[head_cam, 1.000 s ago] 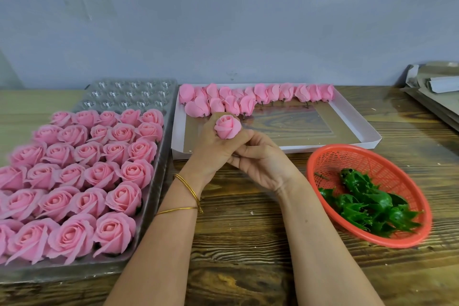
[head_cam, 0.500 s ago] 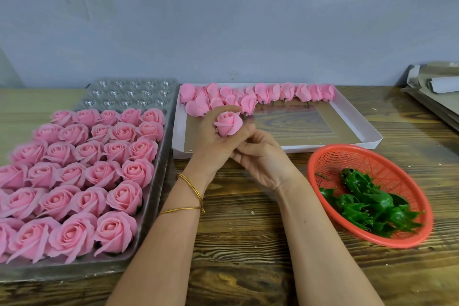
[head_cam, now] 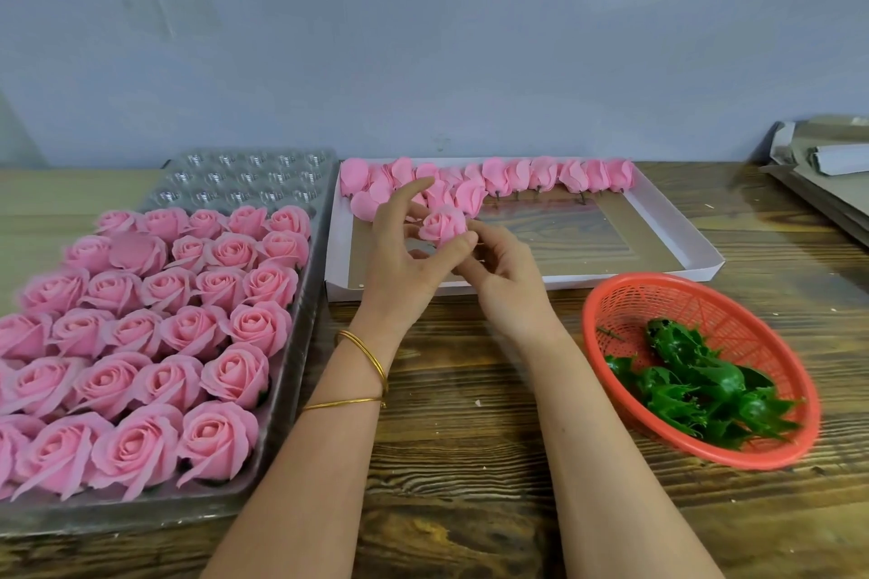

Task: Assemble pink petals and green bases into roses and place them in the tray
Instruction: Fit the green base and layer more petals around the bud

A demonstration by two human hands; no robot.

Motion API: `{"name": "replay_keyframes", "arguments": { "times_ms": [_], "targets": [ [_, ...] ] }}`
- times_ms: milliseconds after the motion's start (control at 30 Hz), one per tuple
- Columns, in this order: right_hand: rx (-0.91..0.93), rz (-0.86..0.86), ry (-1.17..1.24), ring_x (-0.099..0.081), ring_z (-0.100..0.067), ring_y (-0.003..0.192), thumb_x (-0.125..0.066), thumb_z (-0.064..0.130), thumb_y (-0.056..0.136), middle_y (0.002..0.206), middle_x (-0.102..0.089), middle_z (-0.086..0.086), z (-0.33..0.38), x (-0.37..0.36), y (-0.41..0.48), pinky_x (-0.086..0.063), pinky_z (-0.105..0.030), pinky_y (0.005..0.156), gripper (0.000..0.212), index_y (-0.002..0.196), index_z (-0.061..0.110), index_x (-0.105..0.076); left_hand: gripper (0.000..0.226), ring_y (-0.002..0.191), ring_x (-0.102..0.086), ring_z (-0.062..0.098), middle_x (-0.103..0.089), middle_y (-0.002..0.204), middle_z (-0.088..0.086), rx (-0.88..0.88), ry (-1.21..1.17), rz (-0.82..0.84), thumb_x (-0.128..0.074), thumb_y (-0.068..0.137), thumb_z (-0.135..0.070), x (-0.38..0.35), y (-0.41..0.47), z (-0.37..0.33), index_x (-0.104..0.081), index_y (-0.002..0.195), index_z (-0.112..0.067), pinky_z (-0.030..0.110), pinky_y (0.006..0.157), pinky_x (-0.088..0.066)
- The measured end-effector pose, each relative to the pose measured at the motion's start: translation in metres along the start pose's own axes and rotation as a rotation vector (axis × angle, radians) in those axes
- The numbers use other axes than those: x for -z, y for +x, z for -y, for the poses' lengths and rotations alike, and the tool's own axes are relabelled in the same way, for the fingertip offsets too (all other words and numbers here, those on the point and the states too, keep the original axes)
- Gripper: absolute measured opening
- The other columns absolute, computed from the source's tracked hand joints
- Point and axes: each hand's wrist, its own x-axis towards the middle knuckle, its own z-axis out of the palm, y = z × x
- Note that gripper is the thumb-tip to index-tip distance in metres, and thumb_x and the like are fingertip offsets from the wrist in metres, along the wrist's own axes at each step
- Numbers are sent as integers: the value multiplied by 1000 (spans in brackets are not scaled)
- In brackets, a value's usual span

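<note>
A pink rose head is held up over the near left corner of the white box. My right hand pinches it from below. My left hand touches its left side with thumb under it and the other fingers spread apart. Any green base under it is hidden by my fingers. Loose pink petal buds lie in a row along the box's far edge. Green bases lie in the red basket at the right. Finished roses fill most of the clear plastic tray at the left.
The tray's far rows of cups hold nothing. A loose pink petal lies on the roses at the tray's upper left. Grey cardboard sheets are stacked at the far right. A grey wall stands behind the wooden table.
The rose has risen slightly and moved away from me. My left hand's fingers have opened from around it, and my right hand has shifted up under it.
</note>
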Motion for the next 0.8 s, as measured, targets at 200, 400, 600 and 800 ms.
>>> {"name": "replay_keyframes", "arguments": {
  "times_ms": [200, 400, 600, 800],
  "targets": [
    [146, 8, -307, -51, -14, 93, -59, 0, 90, 102, -56, -10, 0, -2, -3, -44, -23, 86, 29, 117, 11, -64, 40, 105, -48, 1, -52, 109, -6, -96, 137, -3, -58, 87, -37, -2, -1, -2, -56, 126, -26, 14, 90, -41],
    [178, 54, -406, -52, -23, 95, -55, -11, 83, 102, -53, -16, 3, -5, -5, -41, -26, 83, 31, 110, 2, -63, 28, 92, -44, -6, -56, 111, 7, -152, 346, -16, -56, 95, -17, -5, 0, 4, -59, 123, -17, 0, 82, -29],
    [180, 57, -408, -53, -27, 97, -55, -13, 82, 102, -55, -18, 5, -7, -5, -45, -36, 87, 29, 107, 0, -64, 14, 86, -47, -10, -57, 101, 7, -136, 373, -6, -56, 95, -14, -5, -1, 4, -66, 104, -13, 0, 75, -32],
    [205, 45, -398, -55, -23, 94, -58, -10, 83, 99, -60, -13, 2, -7, -5, -46, -36, 83, 27, 105, 2, -66, 13, 81, -48, -2, -59, 96, 8, -100, 399, 32, -54, 96, -17, -3, -2, 1, -67, 95, -13, 5, 74, -34]
  ]
}}
